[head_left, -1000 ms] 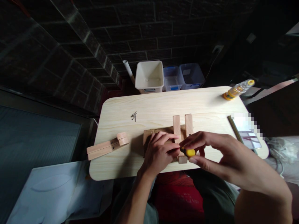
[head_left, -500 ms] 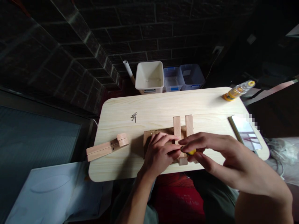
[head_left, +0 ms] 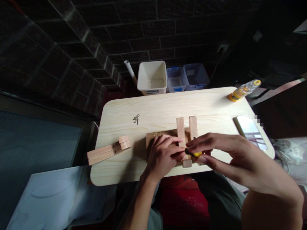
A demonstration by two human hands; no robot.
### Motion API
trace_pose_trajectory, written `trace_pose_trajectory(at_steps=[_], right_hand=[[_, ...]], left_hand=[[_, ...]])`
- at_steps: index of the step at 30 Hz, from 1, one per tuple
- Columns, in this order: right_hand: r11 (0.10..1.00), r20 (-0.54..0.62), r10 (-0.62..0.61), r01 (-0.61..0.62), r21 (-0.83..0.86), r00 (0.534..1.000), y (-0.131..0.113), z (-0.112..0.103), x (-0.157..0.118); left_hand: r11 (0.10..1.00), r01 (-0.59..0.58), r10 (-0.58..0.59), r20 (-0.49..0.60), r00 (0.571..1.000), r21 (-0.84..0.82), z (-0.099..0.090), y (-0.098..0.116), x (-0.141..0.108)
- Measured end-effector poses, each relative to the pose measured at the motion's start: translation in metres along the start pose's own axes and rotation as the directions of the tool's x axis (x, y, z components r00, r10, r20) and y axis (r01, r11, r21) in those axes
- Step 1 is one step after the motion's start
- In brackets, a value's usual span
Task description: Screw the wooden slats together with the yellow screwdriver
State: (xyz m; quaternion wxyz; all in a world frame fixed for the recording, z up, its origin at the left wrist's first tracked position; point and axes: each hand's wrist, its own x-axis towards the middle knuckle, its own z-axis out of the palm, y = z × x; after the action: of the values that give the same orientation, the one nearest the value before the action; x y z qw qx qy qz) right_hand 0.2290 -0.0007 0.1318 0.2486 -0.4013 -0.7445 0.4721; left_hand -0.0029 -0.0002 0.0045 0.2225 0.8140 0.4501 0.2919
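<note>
My right hand (head_left: 227, 156) grips a small yellow-and-black screwdriver (head_left: 197, 154) between thumb and fingers, over the nearer part of a pale wooden strip (head_left: 180, 126). My left hand (head_left: 163, 151) lies across a brown block (head_left: 150, 138), its fingertips closed against the strip close to the screwdriver's dark end. A screw under those fingertips cannot be made out. Beside this strip is a second wooden strip (head_left: 193, 123) with a dark hole; both lie across the block. Their near ends are partly covered by my right hand.
Several screws (head_left: 136, 118) lie loose on the pale table (head_left: 158, 108). Joined wooden strips (head_left: 105, 154) rest at left. A clear bottle-shaped container with a yellow base (head_left: 242, 91) and a phone (head_left: 251, 132) are at right. Bins (head_left: 152, 86) stand behind the table.
My right hand has turned slightly around the screwdriver, and the second strip's hole now shows. My left hand stays in place on the wood. The whole view has shifted a little.
</note>
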Motion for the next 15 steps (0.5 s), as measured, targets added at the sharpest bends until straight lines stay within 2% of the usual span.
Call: trace_pose_trajectory(at_steps=[15], right_hand=[[0.999, 0.011, -0.035, 0.035, 0.016, 0.999, 0.0003, 0.0023, 0.0033]], left_hand=[[1.0, 0.007, -0.007, -0.002, 1.0, -0.007, -0.0013, 0.0028, 0.0017]])
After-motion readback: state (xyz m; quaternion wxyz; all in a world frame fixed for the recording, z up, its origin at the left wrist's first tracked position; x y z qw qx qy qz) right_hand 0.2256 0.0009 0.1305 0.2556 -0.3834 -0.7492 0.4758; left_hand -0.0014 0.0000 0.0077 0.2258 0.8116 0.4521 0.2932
